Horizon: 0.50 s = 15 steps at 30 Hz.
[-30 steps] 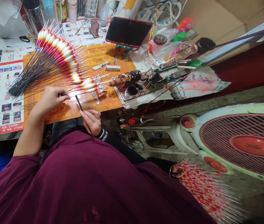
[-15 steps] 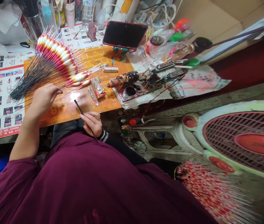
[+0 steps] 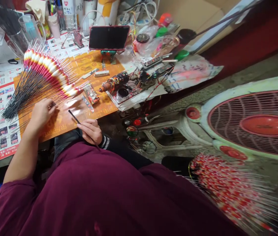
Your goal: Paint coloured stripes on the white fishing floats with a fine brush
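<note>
My left hand (image 3: 42,113) rests over the orange sheet with thumb and fingers pinched together. It appears to grip a thin dark stem of a fishing float, though the fingers hide most of it. Just beyond lies a fan of fishing floats (image 3: 52,70), with red, yellow and white bodies, pale tips and long black stems. Between the fingers of my right hand (image 3: 91,131), at the table's front edge, a slim dark paintbrush (image 3: 73,116) slants up and left. Its upper end is over the sheet, apart from the floats.
Right of the floats lie a paint-spotted block (image 3: 91,93) and a small motor rig (image 3: 117,82). A phone (image 3: 109,37) stands behind them. Cups and bottles line the back. Beside me are a fan (image 3: 207,114) and a large bundle of red-and-white floats (image 3: 224,183).
The view has swung to the right, so the table things appear farther left. Both hands keep nearly the same pose; the right hand still holds the paintbrush.
</note>
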Motion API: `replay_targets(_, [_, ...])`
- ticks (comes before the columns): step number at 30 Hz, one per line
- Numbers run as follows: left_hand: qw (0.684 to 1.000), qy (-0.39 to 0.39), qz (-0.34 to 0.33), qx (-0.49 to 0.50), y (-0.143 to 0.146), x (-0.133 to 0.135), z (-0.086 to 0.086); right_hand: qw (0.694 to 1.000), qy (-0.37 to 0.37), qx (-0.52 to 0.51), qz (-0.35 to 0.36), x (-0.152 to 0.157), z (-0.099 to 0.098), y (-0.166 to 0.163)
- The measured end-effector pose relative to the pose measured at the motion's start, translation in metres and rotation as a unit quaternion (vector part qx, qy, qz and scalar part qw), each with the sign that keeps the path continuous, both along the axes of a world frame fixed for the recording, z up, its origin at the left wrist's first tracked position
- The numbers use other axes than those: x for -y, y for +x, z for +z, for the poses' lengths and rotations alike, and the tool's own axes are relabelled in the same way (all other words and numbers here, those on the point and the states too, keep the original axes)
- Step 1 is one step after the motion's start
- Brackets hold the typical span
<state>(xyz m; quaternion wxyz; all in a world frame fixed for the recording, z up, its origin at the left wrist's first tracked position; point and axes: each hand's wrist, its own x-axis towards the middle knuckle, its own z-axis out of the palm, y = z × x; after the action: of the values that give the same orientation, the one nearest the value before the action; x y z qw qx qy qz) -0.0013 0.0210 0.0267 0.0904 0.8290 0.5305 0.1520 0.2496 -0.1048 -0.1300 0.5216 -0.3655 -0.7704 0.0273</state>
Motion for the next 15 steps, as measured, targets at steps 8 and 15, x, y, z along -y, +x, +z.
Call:
replay_targets(8, [0.989, -0.081, 0.051, 0.110, -0.016, 0.028, 0.043, 1.000, 0.007, 0.015, -0.004, -0.007, 0.000, -0.003])
replay_targets(15, [0.992, -0.096, 0.030, 0.079, -0.014, 0.031, 0.041, 0.999, -0.010, 0.027, -0.034, -0.008, -0.003, -0.006])
